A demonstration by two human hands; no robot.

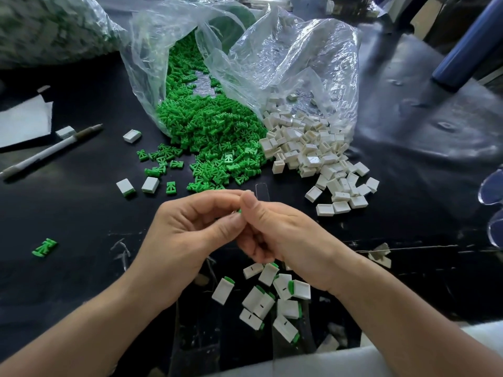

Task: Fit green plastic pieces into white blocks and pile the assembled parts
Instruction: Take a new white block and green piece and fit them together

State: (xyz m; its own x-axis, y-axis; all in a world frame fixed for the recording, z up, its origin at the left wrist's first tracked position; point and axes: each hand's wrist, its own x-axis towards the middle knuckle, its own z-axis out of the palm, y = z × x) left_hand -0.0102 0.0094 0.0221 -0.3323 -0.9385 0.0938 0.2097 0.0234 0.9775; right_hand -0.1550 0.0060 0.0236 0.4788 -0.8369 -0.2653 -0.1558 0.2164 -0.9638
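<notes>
A: What takes up most of the view?
B: A black table (81,213), and on it two clear plastic bags lying open on their sides. The left bag (163,50) spills a heap of green pieces (212,137); the right bag (299,58) spills a heap of white blocks (313,148). The two heaps touch where they meet in the middle.

A: And the person's hands?
B: Both meet just in front of the heaps. The left hand (187,235) and the right hand (283,235) have their fingertips pressed together, closed round a small part; only a sliver of green (239,211) shows between them. Whether a white block is in there too cannot be told.

A: Where are the finished parts?
B: In a loose pile of assembled parts (272,297) on the table below the hands, each white with a green edge showing. Some touch, some lie on one another.

A: Anything smaller?
B: A white pen (49,152) lies at the left beside a sheet of paper (24,121). Two assembled parts (138,185) sit near the green heap's left edge, another (132,136) nearer the left bag. One lone green piece (44,247) lies well apart at the far left.
</notes>
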